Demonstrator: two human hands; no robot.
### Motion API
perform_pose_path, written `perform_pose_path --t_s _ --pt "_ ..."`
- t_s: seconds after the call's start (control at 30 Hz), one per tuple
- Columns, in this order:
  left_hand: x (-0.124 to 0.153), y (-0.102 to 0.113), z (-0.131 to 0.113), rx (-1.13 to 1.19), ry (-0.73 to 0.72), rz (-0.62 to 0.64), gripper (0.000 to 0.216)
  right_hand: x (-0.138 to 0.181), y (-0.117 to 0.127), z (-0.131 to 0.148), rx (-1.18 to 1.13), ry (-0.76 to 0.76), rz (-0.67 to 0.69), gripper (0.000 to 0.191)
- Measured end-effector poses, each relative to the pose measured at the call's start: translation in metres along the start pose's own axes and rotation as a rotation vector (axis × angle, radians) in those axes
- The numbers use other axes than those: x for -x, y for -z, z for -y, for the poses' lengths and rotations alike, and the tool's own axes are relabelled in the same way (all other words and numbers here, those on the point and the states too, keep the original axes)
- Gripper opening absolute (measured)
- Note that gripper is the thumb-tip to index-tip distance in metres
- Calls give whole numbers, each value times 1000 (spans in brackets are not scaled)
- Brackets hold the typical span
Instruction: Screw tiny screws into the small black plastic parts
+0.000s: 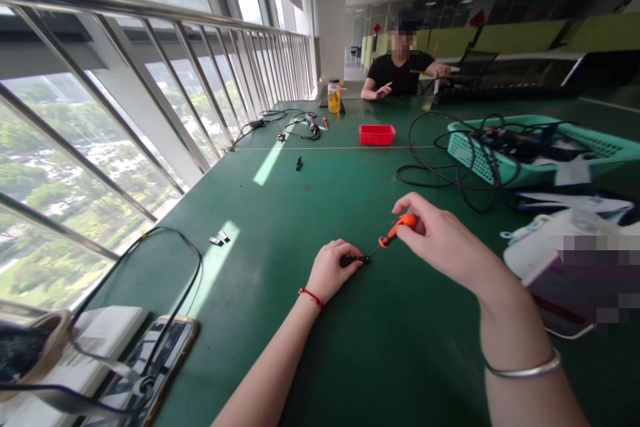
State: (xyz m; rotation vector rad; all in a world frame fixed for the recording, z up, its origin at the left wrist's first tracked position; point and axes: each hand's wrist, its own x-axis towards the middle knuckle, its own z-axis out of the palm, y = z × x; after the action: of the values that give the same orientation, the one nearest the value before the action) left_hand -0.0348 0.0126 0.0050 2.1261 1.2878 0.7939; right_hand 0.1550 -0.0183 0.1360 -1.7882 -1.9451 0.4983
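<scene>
On the green table, my left hand [331,268] is closed around a small black part [356,258], whose exact kind I cannot make out. My right hand [434,232] grips the handle of an orange and black screwdriver [391,231]. Slanting down to the left, the screwdriver's thin shaft meets the right end of the black part, just beyond my left fingertips. Much of the part is covered by my left fingers. Farther up the table lies another small black piece [299,163], apart from both hands.
A red tray [377,135] stands toward the back, near a jar [334,97] of orange contents. At right are a teal basket [475,155] of cables and a white-and-purple pack [555,273]. A phone [173,353] lies front left. A person [400,73] sits opposite.
</scene>
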Motion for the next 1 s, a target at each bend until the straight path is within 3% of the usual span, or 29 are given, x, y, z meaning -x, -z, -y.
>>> perform_pose_path --t_s 0.1,0.27,0.4,0.57,0.73,0.9,1.0 --pt "0 0 -1 -3 8 4 9 1 2 1 3 16 14 11" --pt "0 0 -4 -7 19 -8 9 2 3 6 5 30 86 34" --pt "0 0 -5 5 34 -18 7 2 1 3 -4 26 38 16" --pt "1 0 -6 12 41 -19 8 1 2 0 14 23 29 9" --pt "1 1 -6 9 30 -18 9 1 1 7 44 19 105 40" --pt "1 2 -6 11 34 -9 9 1 -1 7 33 17 -7 14" --pt "0 2 -5 13 35 -8 9 0 -1 5 31 26 -16 11"
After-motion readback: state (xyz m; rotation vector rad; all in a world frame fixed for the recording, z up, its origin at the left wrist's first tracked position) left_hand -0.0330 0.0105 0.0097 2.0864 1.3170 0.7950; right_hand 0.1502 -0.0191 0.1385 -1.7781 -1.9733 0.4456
